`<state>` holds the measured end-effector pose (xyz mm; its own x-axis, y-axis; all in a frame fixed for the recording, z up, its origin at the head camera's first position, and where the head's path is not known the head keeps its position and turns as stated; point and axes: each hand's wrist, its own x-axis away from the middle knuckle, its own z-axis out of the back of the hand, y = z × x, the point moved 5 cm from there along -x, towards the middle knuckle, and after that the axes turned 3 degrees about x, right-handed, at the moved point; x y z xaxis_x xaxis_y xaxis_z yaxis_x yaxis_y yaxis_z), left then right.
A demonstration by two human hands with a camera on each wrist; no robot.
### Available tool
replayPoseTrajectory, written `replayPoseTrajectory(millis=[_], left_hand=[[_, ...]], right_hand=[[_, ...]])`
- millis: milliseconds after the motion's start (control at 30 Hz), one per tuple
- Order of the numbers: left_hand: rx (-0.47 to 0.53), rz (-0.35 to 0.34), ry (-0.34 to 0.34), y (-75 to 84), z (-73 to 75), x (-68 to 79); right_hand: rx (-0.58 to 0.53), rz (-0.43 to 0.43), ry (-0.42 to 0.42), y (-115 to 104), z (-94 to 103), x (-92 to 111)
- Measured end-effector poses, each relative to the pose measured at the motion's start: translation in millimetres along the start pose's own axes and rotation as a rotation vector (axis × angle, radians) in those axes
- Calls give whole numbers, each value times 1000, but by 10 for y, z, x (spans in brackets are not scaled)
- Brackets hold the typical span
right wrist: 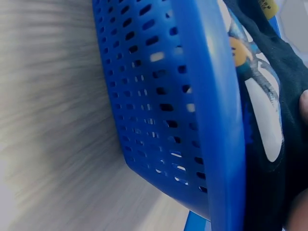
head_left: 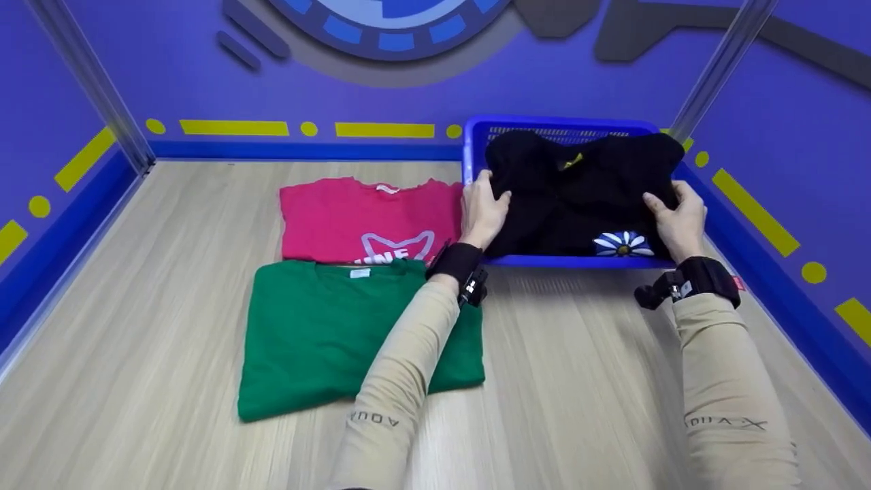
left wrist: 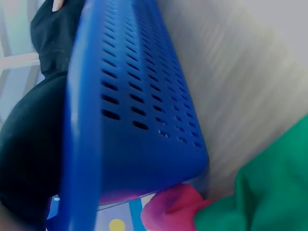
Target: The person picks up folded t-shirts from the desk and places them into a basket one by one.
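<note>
A folded black T-shirt [head_left: 561, 211] with a white flower print [head_left: 620, 243] lies over the mouth of a blue plastic basket [head_left: 544, 261]. My left hand [head_left: 484, 212] grips its left side, thumb on top, near the basket's left rim. On the opposite side my right hand [head_left: 682, 219] holds the shirt the same way, its thumb pressing on the cloth. The fingers under the fabric are hidden. In the left wrist view the black cloth [left wrist: 33, 139] bulges above the basket's rim; the right wrist view has the print [right wrist: 262, 110] just inside the rim.
Left of the basket, a folded pink T-shirt [head_left: 326, 218] lies on the wooden table [head_left: 170, 327]. A folded green T-shirt [head_left: 313, 340] is in front, overlapping its lower edge, with my left forearm above it. Blue-purple panels [head_left: 204, 82] wall the table's back and sides.
</note>
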<state>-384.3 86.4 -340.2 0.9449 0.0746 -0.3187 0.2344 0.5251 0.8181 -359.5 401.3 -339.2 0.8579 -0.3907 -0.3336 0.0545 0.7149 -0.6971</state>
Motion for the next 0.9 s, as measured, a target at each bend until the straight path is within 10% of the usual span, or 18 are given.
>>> replayPoseTrajectory(millis=[467,900], left_hand=[[-75,-2,-43,-37,10,2],[-71,-109,-84,1,-6,8]], right_hand=[[187,139,-211,-148,-145,13],[276,115,-177,-127,-179,42]])
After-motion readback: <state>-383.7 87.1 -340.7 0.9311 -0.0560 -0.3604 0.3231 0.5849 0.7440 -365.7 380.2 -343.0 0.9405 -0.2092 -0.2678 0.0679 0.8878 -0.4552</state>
